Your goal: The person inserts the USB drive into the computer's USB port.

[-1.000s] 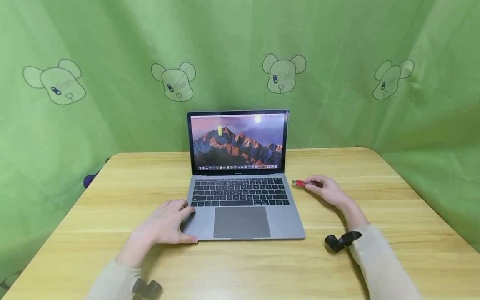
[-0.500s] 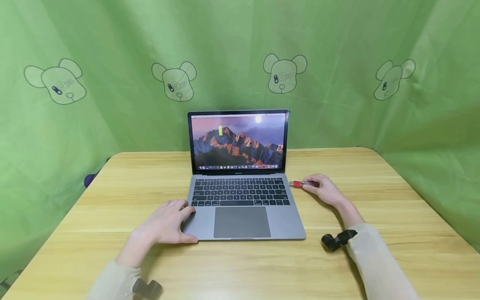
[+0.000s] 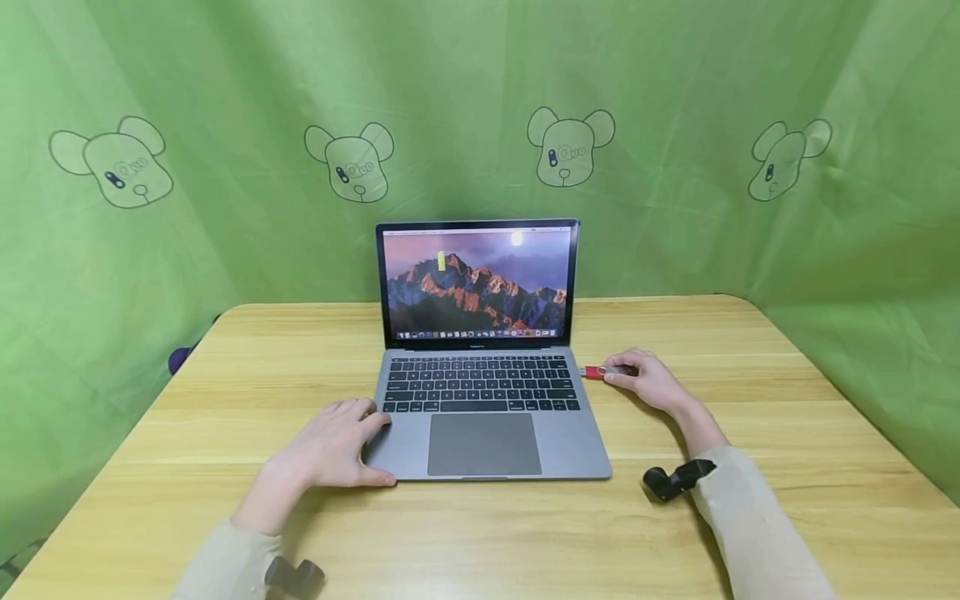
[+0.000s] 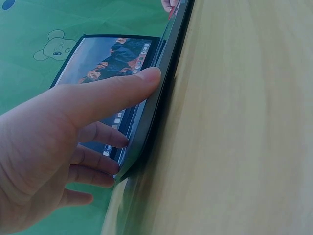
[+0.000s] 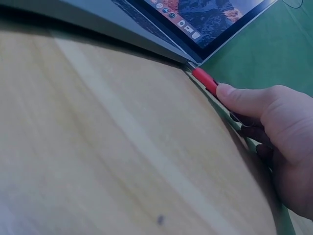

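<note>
A red USB flash drive (image 3: 594, 372) with a metal plug lies level at the right side of an unfolded silver laptop (image 3: 570, 446). My right hand (image 3: 648, 380) pinches the drive's outer end between thumb and fingers. In the right wrist view, the plug of the flash drive (image 5: 204, 80) meets the laptop's side edge near the hinge, a short piece of metal still showing. My left hand (image 3: 333, 446) holds the laptop's front left corner. Its thumb presses the front edge, and the left wrist view has the other fingers (image 4: 100, 159) bent against the left side.
A wooden table (image 3: 495, 542) bears the laptop, whose lit screen (image 3: 476, 283) shows a mountain picture. Green cloth (image 3: 465, 108) with bear-head drawings hangs behind and at both sides. Each wrist wears a small black camera, such as the right wrist camera (image 3: 675, 482).
My right hand has moved slightly left with the flash drive, bringing its plug from beside the laptop up to the laptop's right edge. The left hand has stayed put.
</note>
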`<state>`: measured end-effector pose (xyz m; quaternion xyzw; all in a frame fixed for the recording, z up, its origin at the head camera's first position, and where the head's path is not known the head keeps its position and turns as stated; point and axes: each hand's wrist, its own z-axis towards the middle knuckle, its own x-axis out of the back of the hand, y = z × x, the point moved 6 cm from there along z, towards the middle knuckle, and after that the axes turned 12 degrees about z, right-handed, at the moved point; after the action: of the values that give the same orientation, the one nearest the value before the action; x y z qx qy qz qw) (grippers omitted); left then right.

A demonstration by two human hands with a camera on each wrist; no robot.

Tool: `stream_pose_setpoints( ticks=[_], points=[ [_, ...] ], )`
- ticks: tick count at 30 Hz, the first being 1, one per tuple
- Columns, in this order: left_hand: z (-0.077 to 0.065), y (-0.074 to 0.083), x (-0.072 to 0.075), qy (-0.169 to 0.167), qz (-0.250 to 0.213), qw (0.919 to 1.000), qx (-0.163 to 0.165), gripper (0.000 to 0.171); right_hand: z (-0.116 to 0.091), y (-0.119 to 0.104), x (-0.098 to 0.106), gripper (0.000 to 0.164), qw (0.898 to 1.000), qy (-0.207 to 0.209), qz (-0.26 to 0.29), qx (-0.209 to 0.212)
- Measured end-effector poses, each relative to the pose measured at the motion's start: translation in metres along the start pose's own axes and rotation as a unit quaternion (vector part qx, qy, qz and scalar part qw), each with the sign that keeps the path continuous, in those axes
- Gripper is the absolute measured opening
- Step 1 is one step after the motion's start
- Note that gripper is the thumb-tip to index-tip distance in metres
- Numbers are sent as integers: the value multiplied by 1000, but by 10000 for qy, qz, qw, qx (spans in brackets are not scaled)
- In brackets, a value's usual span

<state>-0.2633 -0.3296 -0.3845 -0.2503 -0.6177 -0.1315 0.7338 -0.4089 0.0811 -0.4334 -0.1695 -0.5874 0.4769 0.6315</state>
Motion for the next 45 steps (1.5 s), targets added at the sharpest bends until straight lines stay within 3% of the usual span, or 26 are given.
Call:
stream_pose_setpoints(
  ticks=[20, 45],
  points=[
    [0, 0, 3, -29, 9, 10000, 21, 83, 4, 1, 2, 23, 9994, -175, 150, 241],
    [0, 1, 0, -25, -64, 10000, -10, 82, 1, 2, -2, 25, 9999, -105, -21, 125]
  ],
)
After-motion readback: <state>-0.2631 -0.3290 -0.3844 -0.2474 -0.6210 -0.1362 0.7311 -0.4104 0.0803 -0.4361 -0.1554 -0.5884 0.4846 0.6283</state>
